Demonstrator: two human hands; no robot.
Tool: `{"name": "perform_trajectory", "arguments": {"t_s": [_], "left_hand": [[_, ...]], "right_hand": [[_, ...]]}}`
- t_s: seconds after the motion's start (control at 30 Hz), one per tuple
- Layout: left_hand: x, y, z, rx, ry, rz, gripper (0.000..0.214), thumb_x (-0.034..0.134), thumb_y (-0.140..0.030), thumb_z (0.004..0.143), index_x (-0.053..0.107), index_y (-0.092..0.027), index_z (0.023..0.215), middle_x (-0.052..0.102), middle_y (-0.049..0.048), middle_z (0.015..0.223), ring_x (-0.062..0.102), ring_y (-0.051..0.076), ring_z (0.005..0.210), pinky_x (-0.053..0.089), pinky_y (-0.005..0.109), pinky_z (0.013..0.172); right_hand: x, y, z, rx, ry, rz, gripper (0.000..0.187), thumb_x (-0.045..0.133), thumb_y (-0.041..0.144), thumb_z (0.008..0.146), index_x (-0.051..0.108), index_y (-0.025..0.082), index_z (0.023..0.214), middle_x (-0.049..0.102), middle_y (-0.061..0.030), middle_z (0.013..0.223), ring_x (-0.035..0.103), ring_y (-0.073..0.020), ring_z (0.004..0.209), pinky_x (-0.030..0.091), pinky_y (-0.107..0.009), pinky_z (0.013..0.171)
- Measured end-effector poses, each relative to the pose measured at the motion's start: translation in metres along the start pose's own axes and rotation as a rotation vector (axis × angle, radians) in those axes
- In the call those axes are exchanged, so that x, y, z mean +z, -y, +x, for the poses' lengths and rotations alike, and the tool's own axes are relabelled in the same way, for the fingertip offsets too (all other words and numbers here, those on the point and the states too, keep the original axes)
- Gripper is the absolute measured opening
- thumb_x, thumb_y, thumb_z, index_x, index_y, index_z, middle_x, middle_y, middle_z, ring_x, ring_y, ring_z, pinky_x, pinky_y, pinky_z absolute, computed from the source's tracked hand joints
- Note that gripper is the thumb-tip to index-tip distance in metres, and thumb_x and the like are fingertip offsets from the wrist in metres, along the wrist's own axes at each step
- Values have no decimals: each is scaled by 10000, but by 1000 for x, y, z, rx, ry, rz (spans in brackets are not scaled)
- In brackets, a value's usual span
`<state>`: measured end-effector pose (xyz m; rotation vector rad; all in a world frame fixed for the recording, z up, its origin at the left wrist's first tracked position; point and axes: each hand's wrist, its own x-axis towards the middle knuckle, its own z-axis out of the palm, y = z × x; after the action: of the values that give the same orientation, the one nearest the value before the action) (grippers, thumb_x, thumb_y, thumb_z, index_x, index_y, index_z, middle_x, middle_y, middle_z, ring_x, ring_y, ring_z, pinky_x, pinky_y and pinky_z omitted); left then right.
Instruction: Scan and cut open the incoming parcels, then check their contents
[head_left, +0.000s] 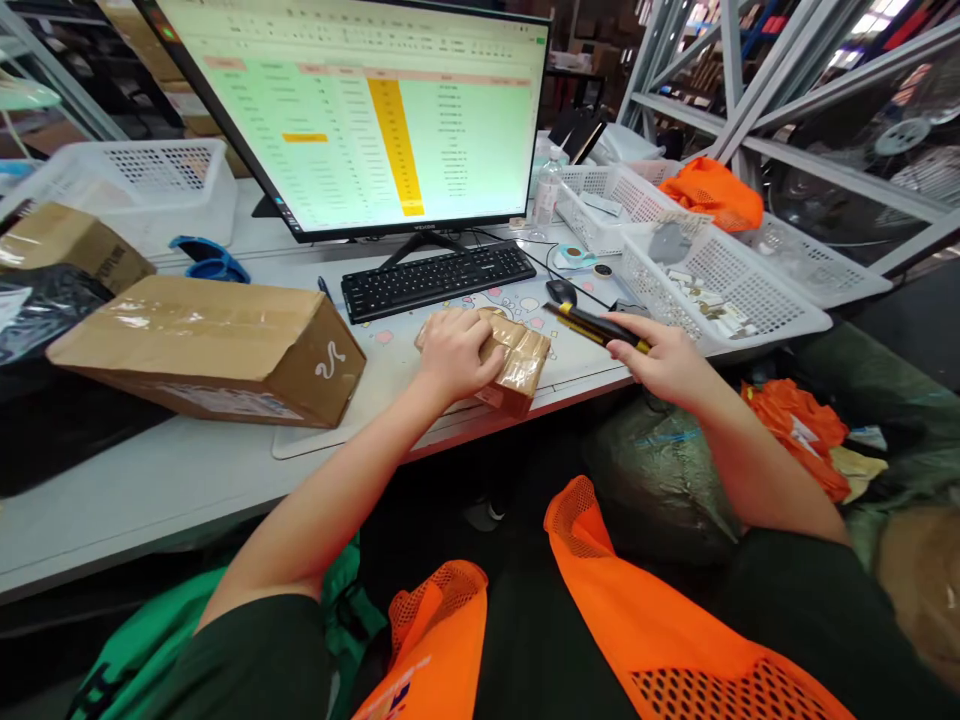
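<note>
My left hand (pixel 455 355) lies curled over a small taped cardboard parcel (pixel 517 362) near the front edge of the white desk (pixel 187 470). My right hand (pixel 664 362) grips a black and yellow utility knife (pixel 592 326), whose tip points left toward the parcel from a short way off. A large cardboard box (pixel 217 345) lies on its side to the left of the parcel. I wear an orange mesh vest (pixel 645 620).
Behind the parcel are a black keyboard (pixel 439 280), a mouse (pixel 561 291) and a monitor (pixel 360 110) showing a spreadsheet. White baskets (pixel 757 290) stand at the right, one (pixel 135 185) at the back left. Green sacks (pixel 667 470) and orange bags sit below the desk.
</note>
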<state>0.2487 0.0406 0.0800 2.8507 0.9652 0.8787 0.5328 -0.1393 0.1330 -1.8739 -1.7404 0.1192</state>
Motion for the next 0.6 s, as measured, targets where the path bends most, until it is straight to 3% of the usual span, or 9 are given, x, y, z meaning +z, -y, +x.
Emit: {"name": "perform_trajectory", "arguments": {"t_s": [0.17, 0.37, 0.6], "left_hand": [[5, -17, 6, -57, -57, 12, 224, 475, -331, 991, 605, -229, 840, 671, 143, 962, 598, 318, 979, 461, 485, 912], [5, -14, 4, -40, -79, -14, 244, 436, -291, 1017, 585, -232, 832, 660, 157, 1001, 589, 326, 1013, 455, 487, 928], [7, -15, 1, -44, -64, -33, 255, 420, -290, 1033, 597, -212, 866, 661, 172, 1049, 592, 322, 1058, 438, 479, 976]], "right_hand": [[-17, 54, -3, -159, 128, -136, 440, 653, 384, 1004, 730, 332, 1434, 827, -30, 1193, 789, -263, 970, 617, -381, 862], [-11, 65, 25, -203, 182, -272, 450, 688, 371, 1001, 718, 357, 1450, 844, -7, 1089, 784, -245, 904, 598, -347, 818], [-18, 72, 31, -233, 202, -271, 422, 639, 421, 1023, 741, 328, 1423, 842, -22, 1086, 764, -239, 887, 578, -356, 817]]}}
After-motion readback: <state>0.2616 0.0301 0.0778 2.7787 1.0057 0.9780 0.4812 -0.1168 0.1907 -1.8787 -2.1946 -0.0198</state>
